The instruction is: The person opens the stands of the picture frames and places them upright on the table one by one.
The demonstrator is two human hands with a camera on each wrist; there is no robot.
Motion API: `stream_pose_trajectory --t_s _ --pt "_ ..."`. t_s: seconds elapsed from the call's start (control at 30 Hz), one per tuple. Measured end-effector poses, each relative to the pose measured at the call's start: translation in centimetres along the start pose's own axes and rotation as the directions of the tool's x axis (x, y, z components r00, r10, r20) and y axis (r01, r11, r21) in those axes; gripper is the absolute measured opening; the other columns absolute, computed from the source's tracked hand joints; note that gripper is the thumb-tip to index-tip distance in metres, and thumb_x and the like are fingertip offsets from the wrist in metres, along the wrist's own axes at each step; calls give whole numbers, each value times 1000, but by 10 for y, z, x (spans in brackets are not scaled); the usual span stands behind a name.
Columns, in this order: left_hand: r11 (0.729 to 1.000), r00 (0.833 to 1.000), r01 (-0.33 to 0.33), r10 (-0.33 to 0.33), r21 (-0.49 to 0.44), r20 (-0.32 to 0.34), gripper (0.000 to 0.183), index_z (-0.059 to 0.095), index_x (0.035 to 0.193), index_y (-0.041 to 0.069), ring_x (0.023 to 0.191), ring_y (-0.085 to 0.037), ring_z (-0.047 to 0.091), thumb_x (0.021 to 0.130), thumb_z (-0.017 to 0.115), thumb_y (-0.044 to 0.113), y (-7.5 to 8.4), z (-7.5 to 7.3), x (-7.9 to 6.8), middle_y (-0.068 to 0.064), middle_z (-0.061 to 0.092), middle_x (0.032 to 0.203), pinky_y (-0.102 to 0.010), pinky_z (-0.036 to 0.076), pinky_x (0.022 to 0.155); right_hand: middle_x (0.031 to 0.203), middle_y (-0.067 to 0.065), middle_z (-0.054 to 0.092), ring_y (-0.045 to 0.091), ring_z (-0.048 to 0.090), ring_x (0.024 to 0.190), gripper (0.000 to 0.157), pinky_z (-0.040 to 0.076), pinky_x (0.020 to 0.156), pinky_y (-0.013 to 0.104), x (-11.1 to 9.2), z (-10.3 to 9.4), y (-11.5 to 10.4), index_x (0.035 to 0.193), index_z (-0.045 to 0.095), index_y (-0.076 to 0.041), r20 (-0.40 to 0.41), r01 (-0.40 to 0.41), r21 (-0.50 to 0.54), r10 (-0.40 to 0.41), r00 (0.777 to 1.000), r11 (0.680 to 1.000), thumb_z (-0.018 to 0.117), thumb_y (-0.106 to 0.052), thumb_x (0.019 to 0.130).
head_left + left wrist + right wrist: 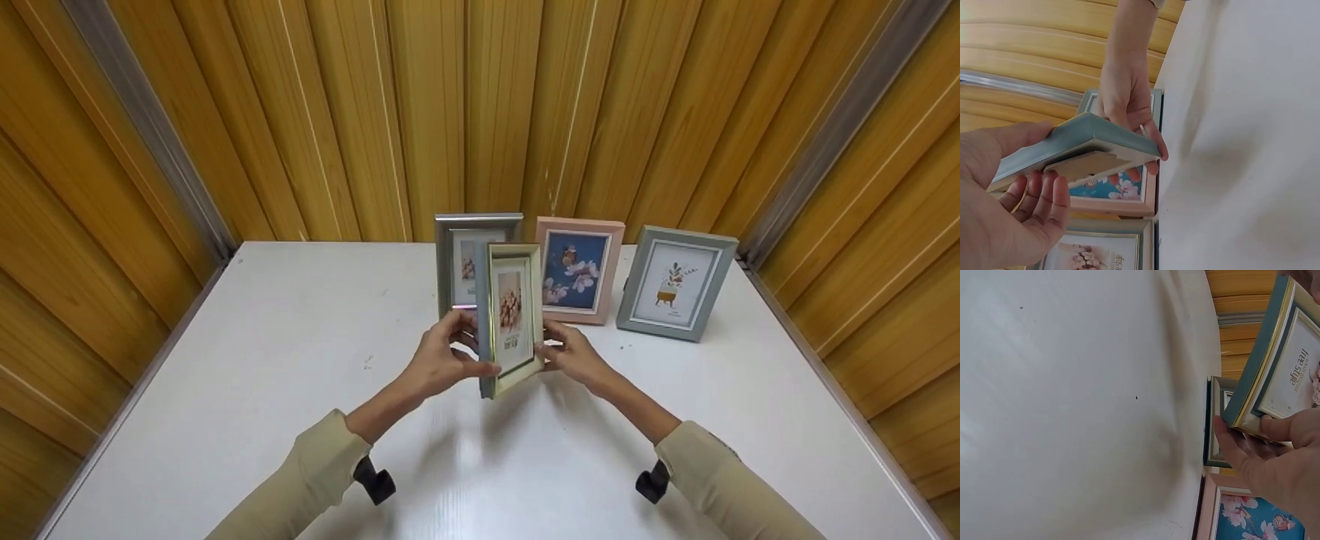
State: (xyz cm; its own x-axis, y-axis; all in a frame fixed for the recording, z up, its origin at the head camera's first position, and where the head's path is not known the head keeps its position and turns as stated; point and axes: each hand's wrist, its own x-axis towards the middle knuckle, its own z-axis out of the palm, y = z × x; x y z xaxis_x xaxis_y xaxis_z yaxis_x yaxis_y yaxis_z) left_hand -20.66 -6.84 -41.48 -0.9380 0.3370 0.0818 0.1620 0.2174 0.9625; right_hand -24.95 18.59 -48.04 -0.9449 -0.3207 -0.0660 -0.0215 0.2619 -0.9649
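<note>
Both hands hold a cream picture frame with blue-grey sides above the white table, its picture turned partly to the right. My left hand grips its left side, the thumb on the front edge. On the opposite side my right hand pinches the frame's edge between thumb and fingers. In the left wrist view the frame's underside and brown back stand show, with left fingertips touching the stand. The right wrist view shows the front with a "free style" print. Directly behind stands a grey picture frame, partly hidden.
A pink picture frame with a blossom picture and a grey-green picture frame with a plant print stand to the right, near the back of the white table. Yellow wood-look panels enclose the table's back and sides.
</note>
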Motion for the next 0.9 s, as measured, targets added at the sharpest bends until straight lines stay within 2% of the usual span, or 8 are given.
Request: stream_pose_trajectory --t_s 0.17,0.27,0.4,0.53,0.63,0.67,0.77,0.9 --pt "996 998 -60 61 60 -8 59 55 124 6 95 -17 62 76 88 9 8 9 -9 -11 62 113 -31 58 81 144 33 49 26 66 118 60 61 92 39 1 1 2 158 28 4 101 14 80 -22 995 997 52 -3 104" --pt "995 996 -87 87 52 6 59 55 128 8 100 -18 62 78 87 10 11 12 -12 -11 60 121 -31 59 84 147 31 48 19 65 117 63 60 94 40 1 1 4 159 27 1 140 9 132 -27 990 991 55 -6 103" --pt "989 984 -147 149 -23 101 64 53 137 8 115 -26 62 80 84 5 12 15 -11 -13 54 137 -33 61 87 149 28 50 15 67 114 64 59 97 40 1 -2 7 160 28 -1 166 -5 201 -29 986 980 57 -7 103" --pt "979 958 -177 196 -102 211 77 47 148 11 129 -30 56 80 83 1 7 16 -9 -11 47 150 -34 59 95 144 20 58 16 70 112 66 58 98 39 1 -4 9 160 27 -1 190 -33 247 -15 982 968 56 -2 101" --pt "968 939 -198 232 -154 252 82 44 151 11 135 -30 52 80 84 2 3 17 -6 -10 43 154 -36 56 101 136 9 65 15 72 110 63 57 99 37 0 -4 9 158 30 1 210 -61 268 3 978 961 57 -3 101" --pt "966 936 -199 238 -167 258 83 43 152 10 136 -30 51 81 84 2 1 17 -5 -9 43 155 -37 56 102 134 6 67 15 72 109 61 57 99 36 0 -3 9 157 33 2 216 -70 277 9 976 958 57 -4 101" --pt "957 933 -200 251 -208 258 83 41 152 7 138 -31 49 82 83 2 -2 18 -3 -11 42 156 -38 54 105 135 10 66 14 72 109 56 57 99 36 0 -1 7 154 38 2 231 -81 284 14 973 955 57 -6 102" --pt "953 941 -197 249 -229 230 78 42 150 2 138 -33 50 83 81 0 -4 21 -3 -17 44 153 -37 55 104 139 15 63 14 71 110 50 57 97 35 1 1 8 150 45 -3 243 -71 304 -5 970 950 55 -5 102"
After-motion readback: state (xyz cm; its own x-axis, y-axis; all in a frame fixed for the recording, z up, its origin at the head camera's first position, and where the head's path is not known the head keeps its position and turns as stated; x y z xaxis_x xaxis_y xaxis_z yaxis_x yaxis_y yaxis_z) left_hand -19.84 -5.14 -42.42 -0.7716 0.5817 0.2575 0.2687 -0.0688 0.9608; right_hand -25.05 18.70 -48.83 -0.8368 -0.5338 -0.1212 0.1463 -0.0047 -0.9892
